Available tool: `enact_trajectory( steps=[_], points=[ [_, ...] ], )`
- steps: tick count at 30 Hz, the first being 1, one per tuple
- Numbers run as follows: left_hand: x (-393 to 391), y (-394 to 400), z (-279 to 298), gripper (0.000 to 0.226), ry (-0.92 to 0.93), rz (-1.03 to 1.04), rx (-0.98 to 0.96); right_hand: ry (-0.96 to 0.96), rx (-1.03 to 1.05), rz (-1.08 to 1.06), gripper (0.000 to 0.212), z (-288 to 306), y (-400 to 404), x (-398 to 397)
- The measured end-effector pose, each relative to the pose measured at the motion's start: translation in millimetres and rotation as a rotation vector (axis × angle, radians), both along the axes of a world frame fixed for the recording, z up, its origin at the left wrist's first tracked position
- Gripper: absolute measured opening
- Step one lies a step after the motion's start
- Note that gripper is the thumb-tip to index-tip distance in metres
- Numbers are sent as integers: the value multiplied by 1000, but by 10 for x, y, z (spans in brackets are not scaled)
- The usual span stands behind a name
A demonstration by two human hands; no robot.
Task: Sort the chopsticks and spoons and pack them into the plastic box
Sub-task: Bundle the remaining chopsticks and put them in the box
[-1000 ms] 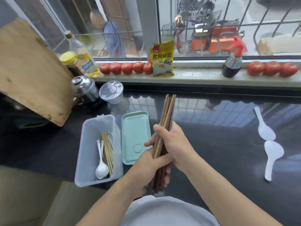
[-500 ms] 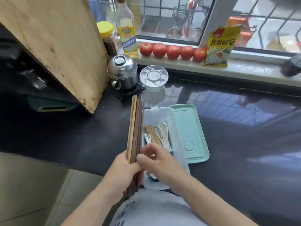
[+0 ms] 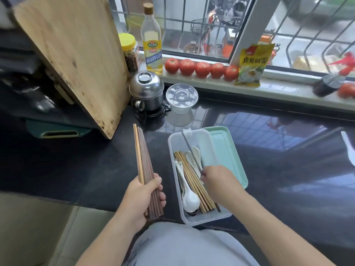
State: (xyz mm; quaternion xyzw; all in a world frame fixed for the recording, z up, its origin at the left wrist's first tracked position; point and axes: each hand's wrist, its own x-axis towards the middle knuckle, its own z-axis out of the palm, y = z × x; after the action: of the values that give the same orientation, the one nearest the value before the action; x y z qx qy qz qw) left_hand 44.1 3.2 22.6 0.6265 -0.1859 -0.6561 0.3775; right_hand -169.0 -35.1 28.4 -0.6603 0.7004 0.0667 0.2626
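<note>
From my head camera: the plastic box (image 3: 194, 140) sits on the dark counter (image 3: 57, 166), and I place everything by it; my left hand (image 3: 143, 198) is left of the box, fingers curled tight round a bundle of dark chopsticks (image 3: 144, 162) with one paler stick among them, the tips pointing away from me; my right hand (image 3: 217, 183) is over the near right part of the box, fingertips pinching a single dark chopstick (image 3: 189, 148) that slants up toward the box's far end; inside the box lie pale chopsticks (image 3: 194, 181) down the middle, a white spoon (image 3: 189, 196) on their left, and more white spoons (image 3: 195, 154) toward the far right; the green lid (image 3: 228, 150) lies flat, touching the box's right side; another white spoon (image 3: 348, 144) lies on the counter well to the right of the box.
</note>
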Motion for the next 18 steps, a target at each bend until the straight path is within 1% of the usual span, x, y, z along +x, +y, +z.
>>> enact_trajectory(
  steps=[1,2,4,8,11,13,16,18],
  points=[
    [16,15,1,15,1,8,0,101,51,103,13,-35,23,62],
    [25,34,7,15,4,13,0,169,89,168,16,-76,33,148],
    [27,77,28,16,7,8,2,239,136,205,25,-193,-14,273],
    [38,136,70,17,26,-25,5,297,152,202,30,-359,-120,291],
    [62,123,65,18,10,-32,10,294,141,216,28,-287,-46,293],
    [72,100,60,18,20,-26,12,238,101,131,24,-184,-11,257],
    [82,57,62,18,40,-25,2,85,60,-112,12,-107,-21,156],
    [68,20,58,19,46,-37,-4,-55,72,-275,14,-157,-59,129]
  ],
)
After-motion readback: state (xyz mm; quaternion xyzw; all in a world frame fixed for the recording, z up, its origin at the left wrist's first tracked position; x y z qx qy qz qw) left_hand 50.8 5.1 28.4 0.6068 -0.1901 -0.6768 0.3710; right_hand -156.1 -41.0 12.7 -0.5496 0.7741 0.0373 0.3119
